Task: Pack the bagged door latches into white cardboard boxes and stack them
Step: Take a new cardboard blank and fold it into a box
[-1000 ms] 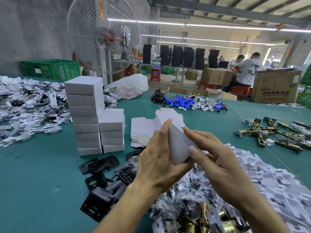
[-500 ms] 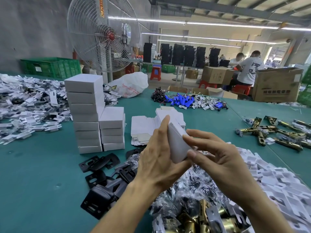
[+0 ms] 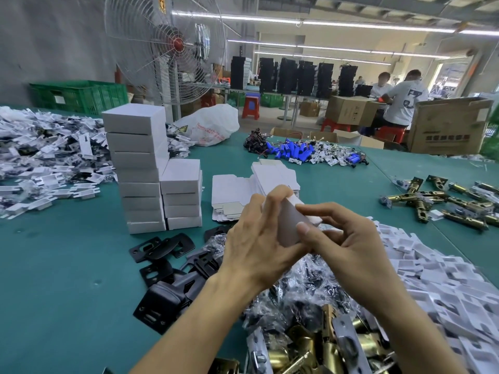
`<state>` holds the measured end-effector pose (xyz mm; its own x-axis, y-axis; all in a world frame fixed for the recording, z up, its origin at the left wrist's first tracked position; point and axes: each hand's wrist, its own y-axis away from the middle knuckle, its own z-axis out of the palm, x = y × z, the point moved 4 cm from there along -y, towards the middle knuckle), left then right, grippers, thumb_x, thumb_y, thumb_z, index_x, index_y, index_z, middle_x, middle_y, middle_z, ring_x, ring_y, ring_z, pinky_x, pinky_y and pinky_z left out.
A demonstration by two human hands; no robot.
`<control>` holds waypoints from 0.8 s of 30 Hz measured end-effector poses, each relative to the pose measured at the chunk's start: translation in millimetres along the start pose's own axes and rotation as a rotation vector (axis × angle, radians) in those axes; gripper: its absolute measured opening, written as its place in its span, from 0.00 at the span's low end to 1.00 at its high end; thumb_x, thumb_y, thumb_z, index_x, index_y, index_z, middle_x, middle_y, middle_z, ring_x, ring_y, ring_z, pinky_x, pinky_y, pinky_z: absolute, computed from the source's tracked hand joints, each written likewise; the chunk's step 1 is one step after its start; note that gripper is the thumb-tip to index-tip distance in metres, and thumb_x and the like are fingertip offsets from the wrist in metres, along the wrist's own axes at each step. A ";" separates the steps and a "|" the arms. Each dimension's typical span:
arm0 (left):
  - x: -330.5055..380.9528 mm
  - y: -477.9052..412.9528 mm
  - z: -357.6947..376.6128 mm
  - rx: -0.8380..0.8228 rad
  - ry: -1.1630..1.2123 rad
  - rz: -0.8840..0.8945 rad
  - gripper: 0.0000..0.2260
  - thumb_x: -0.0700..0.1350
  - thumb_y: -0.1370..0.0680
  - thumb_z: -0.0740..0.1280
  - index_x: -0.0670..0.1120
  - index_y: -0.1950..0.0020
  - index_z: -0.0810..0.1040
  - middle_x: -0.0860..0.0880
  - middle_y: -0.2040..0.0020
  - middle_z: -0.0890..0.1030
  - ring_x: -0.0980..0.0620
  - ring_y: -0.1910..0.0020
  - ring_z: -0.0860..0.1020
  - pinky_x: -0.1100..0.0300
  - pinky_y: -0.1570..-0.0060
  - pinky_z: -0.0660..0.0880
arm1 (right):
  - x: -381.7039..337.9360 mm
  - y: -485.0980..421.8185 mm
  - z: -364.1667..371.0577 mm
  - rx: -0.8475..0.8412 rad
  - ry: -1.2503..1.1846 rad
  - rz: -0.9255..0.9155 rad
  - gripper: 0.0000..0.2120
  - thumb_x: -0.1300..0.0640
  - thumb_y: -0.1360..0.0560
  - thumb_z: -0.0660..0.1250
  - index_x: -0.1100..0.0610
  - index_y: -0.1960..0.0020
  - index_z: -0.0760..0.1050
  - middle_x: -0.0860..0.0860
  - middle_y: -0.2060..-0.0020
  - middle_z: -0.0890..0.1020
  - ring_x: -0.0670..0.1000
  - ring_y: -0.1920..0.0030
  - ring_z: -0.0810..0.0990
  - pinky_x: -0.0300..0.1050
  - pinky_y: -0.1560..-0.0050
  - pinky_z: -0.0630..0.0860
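Both hands hold one small white cardboard box (image 3: pixel 290 225) above the green table. My left hand (image 3: pixel 259 238) wraps its left side, fingers curled over the top edge. My right hand (image 3: pixel 348 244) grips the right side, with the index finger pressing an end flap. Two stacks of closed white boxes stand at the left: a tall one (image 3: pixel 137 168) and a shorter one (image 3: pixel 182 198) beside it. Flat unfolded box blanks (image 3: pixel 232 195) lie behind my hands. A heap of bagged latches (image 3: pixel 310 287) lies under my hands.
Black strike plates (image 3: pixel 167 268) lie at front left, brass latch parts (image 3: pixel 310 349) at the bottom. White card inserts (image 3: pixel 453 287) cover the right, brass latch bolts (image 3: pixel 437 203) the far right. Bagged parts (image 3: pixel 46 157) pile at left. A fan (image 3: pixel 164 47) and seated people (image 3: pixel 402 101) are behind.
The box has tilted lower and turned between my hands. My left fingers have curled over its top, and my right index finger has moved onto the end flap.
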<state>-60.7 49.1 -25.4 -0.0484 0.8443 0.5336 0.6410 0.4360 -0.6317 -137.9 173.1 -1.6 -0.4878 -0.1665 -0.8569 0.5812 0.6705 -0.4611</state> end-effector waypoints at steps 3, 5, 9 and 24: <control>4.8 -0.3 1.2 -0.007 0.076 0.043 0.32 0.70 0.29 0.64 0.64 0.30 0.55 0.53 0.42 0.68 0.50 0.49 0.75 0.48 0.58 0.80 | -4.6 2.1 0.5 0.032 0.050 -0.037 0.12 0.61 0.24 0.71 0.45 0.48 0.81 0.49 0.56 0.84 0.62 0.64 0.83 0.67 0.61 0.78; 6.4 -2.0 -0.7 0.023 0.102 0.067 0.36 0.69 0.30 0.67 0.63 0.27 0.55 0.54 0.36 0.65 0.53 0.39 0.70 0.51 0.45 0.78 | -6.8 2.1 -0.3 0.093 0.083 -0.058 0.13 0.61 0.24 0.70 0.42 0.47 0.79 0.49 0.55 0.85 0.55 0.63 0.85 0.65 0.63 0.79; 5.2 -7.9 -12.3 0.232 0.121 0.055 0.29 0.66 0.31 0.70 0.51 0.38 0.70 0.49 0.41 0.71 0.57 0.44 0.71 0.67 0.49 0.72 | -6.2 0.4 -16.4 0.293 0.094 -0.086 0.22 0.61 0.25 0.71 0.40 0.38 0.72 0.45 0.47 0.82 0.46 0.52 0.85 0.48 0.57 0.84; -9.0 -8.9 2.1 -0.390 1.657 -0.688 0.32 0.70 0.30 0.66 0.43 0.48 0.87 0.42 0.46 0.82 0.41 0.49 0.82 0.38 0.41 0.78 | -9.6 2.4 12.0 -0.068 0.143 -0.231 0.22 0.67 0.32 0.78 0.49 0.43 0.77 0.45 0.42 0.82 0.48 0.41 0.81 0.45 0.47 0.80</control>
<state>-67.6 38.3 -25.8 0.2135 -0.6764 0.7049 0.9691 0.2381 -0.0650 -124.0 167.6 2.7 -0.6923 -0.2197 -0.6873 0.4011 0.6747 -0.6197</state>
